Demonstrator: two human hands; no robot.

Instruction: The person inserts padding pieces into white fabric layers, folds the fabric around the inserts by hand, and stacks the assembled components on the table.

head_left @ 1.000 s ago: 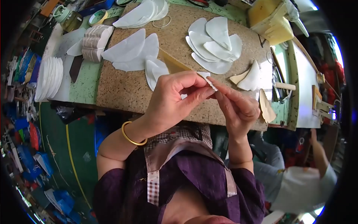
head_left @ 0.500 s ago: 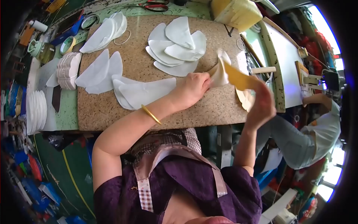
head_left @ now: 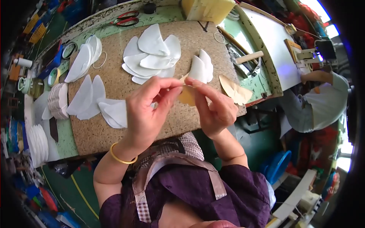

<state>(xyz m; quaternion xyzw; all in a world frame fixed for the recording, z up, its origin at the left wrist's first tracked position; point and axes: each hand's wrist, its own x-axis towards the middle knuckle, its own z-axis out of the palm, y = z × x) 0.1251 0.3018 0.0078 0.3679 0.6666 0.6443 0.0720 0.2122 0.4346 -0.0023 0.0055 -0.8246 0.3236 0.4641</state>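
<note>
My left hand (head_left: 152,104) and my right hand (head_left: 215,104) meet above the speckled board (head_left: 167,125), fingers pinched on a small tan-yellow piece (head_left: 186,95) that hangs between them. Just beyond my right hand lie white curved pieces (head_left: 201,67) on the board. A fan of white pieces (head_left: 154,53) is spread farther back. Two overlapping white pieces (head_left: 114,111) lie to the left of my left hand, which partly hides them. To the right of my right hand is a cream piece (head_left: 235,90).
Bundled pieces (head_left: 58,100) and stacked white pieces (head_left: 38,145) stand at the left. Red-handled scissors (head_left: 127,19) and a yellow block (head_left: 209,9) are at the back. A hammer (head_left: 249,57) lies at the right, with another person (head_left: 323,100) beyond.
My right hand has brought the yellow piece from the right to my left hand, which has come off the pieces on the board. The view has shifted to the right.
</note>
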